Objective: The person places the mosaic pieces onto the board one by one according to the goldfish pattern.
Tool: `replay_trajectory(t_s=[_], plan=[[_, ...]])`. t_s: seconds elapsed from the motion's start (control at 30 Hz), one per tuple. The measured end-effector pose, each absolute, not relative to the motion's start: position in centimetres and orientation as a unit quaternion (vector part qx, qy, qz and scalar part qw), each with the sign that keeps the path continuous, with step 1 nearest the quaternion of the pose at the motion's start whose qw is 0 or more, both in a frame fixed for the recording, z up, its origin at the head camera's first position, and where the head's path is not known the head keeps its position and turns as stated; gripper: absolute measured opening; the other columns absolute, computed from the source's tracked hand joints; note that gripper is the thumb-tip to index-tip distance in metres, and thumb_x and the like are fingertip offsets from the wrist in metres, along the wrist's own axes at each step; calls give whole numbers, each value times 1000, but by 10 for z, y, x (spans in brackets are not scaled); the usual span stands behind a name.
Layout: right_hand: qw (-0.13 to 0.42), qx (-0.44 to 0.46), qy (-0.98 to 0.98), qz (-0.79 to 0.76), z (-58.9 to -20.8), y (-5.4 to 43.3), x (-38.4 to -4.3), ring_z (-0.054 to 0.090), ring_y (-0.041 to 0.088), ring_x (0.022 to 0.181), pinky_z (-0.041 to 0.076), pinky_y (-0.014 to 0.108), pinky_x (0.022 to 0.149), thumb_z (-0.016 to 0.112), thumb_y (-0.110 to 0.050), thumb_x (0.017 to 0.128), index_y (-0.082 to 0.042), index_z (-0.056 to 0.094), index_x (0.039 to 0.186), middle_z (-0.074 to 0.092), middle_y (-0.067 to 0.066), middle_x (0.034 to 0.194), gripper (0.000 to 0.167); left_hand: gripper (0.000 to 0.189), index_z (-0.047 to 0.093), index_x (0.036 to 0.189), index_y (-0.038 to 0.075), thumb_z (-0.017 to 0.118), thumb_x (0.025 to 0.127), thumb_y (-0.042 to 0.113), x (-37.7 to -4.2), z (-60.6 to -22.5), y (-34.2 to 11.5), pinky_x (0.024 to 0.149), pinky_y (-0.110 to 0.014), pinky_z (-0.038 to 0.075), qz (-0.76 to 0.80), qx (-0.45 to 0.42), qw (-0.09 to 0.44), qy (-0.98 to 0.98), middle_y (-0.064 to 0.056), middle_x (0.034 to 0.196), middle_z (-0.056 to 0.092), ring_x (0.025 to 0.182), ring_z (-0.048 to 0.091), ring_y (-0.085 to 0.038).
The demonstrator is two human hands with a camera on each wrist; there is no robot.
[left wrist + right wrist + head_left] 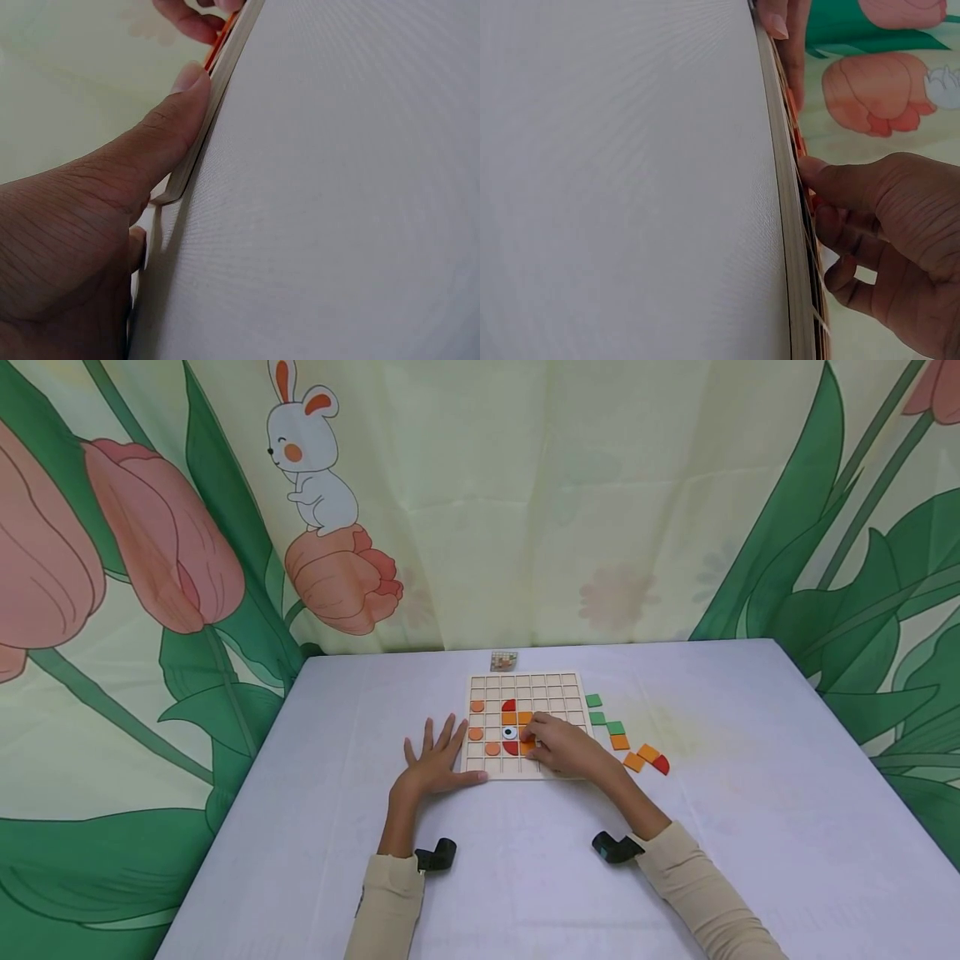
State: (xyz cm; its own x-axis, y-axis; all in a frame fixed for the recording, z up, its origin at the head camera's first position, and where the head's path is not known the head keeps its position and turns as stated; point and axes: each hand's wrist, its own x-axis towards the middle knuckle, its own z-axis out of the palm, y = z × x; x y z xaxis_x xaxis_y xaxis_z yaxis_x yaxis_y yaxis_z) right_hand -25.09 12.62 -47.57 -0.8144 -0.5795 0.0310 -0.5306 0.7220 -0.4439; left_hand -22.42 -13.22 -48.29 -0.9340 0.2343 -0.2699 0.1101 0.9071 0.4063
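A pale wooden grid board (555, 688) lies on the table, with orange discs (477, 734), orange squares (509, 718), red rounded tiles (510, 748) and an eye tile (510, 732) set in its cells. My left hand (435, 764) rests at the board's left side, fingers spread, the thumb on its near left corner. Over the middle of the board, my right hand (562, 745) pinches a red tile (815, 200) between thumb and fingertips, low at the grid. Those fingers partly hide the red tile and the cells beneath.
Right of the board lie loose green squares (597, 718), orange squares (633, 762) and a red rounded tile (661, 765). A small patterned card (503, 661) sits behind the board. A white cloth covers the table (525, 877); a printed curtain (487, 527) hangs behind it.
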Motion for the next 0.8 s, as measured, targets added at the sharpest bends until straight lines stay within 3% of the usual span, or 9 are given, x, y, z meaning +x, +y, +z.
replay_trajectory(t_s=[0.23,0.47,0.8], plan=[[33,-319,919,-230,-476,131,-252,56,14,90,51,32,83,74,-19,89,-9,70,108,60,0,105,22,105,10,159,25,62,80,71,-225,-486,-134,107,-70,-11,192,97,153,964,-2,165,-2,147,-18,-36],[57,-272,930,-240,-471,142,-253,56,15,91,51,33,85,71,-23,91,-12,70,112,60,-2,108,24,105,11,159,25,63,79,70,-224,-488,-134,106,-70,-11,199,95,153,963,-3,165,-1,147,-17,-36],[49,-245,934,-255,-461,172,-257,56,16,84,50,30,74,70,-15,91,-6,71,109,63,1,99,21,105,11,159,25,63,79,69,-224,-486,-134,107,-69,-12,200,94,151,964,-2,165,-2,147,-18,-35]])
